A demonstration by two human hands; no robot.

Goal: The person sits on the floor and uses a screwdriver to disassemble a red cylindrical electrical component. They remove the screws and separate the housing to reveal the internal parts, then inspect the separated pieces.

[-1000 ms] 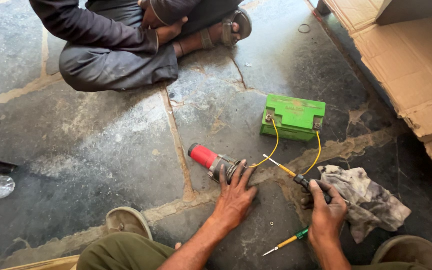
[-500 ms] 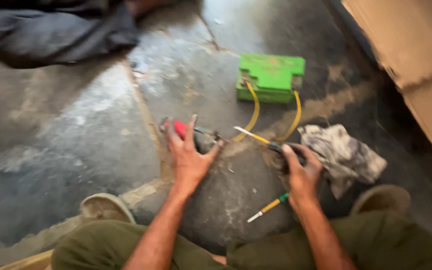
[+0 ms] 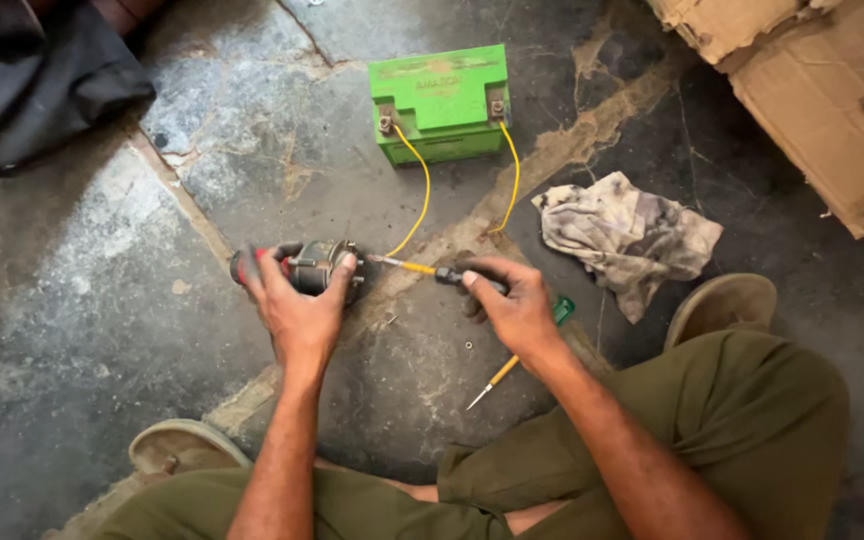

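Note:
My left hand point(image 3: 297, 305) grips a small grey motor with a red end point(image 3: 314, 267) on the stone floor. My right hand point(image 3: 512, 300) holds a screwdriver point(image 3: 414, 267) with a yellow shaft and dark handle, its tip pointing at the motor's right end. A green battery point(image 3: 442, 102) sits farther away, with two yellow wires point(image 3: 422, 190) running from its terminals toward my hands. A second screwdriver with a green handle point(image 3: 512, 362) lies on the floor under my right wrist.
A dirty rag point(image 3: 627, 235) lies right of my right hand. Torn cardboard point(image 3: 822, 100) fills the top right. Dark cloth of another person point(image 3: 32, 80) is at top left. My knees and sandals point(image 3: 722, 305) frame the lower edge.
The view has dropped closer over my hands. My left hand went from resting flat beside the motor to gripping it, and my right hand brought the screwdriver tip to the motor.

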